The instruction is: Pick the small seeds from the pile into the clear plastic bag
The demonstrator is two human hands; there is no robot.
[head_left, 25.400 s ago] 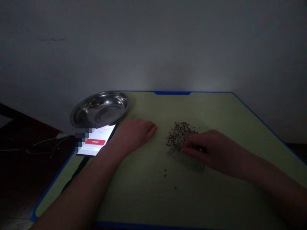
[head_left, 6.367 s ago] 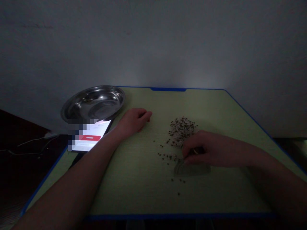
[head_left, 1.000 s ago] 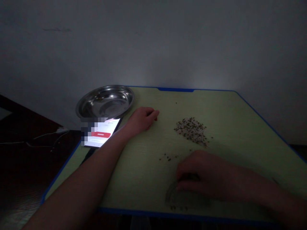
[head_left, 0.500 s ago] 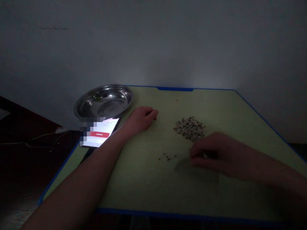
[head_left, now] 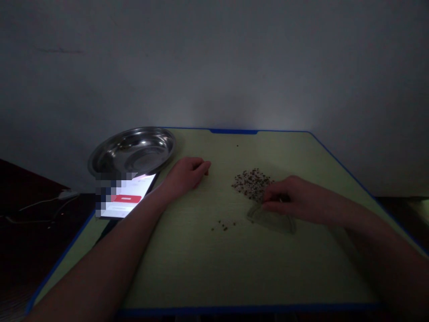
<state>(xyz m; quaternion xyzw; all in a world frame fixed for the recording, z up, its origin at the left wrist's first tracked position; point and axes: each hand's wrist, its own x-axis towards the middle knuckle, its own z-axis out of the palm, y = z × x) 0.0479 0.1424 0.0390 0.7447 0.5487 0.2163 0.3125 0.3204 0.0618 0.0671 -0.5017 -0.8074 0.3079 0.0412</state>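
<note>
My right hand (head_left: 284, 197) pinches the upper edge of a transparent half-round plastic piece that looks like a protractor (head_left: 273, 220), tilted just above or on the table. Right beside its fingertips lies a heap of mixed pale and dark beans or seeds (head_left: 252, 182), partly covered by the fingers. A small scatter of the same pieces (head_left: 224, 226) is spread nearer to me, left of the protractor. My left hand (head_left: 187, 173) rests on the table left of the heap, its fingers curled closed with nothing seen in them.
A shiny steel basin (head_left: 147, 156) stands at the table's back left. In front of it is a lit phone (head_left: 129, 201), near my left forearm. The pale table (head_left: 187, 268) has a blue rim, with a wall behind. White cables (head_left: 43, 203) lie beyond the left edge.
My right hand has moved toward the heap with the protractor, which shows more clearly now. My left hand has kept its pose. The whole view has shifted slightly.
</note>
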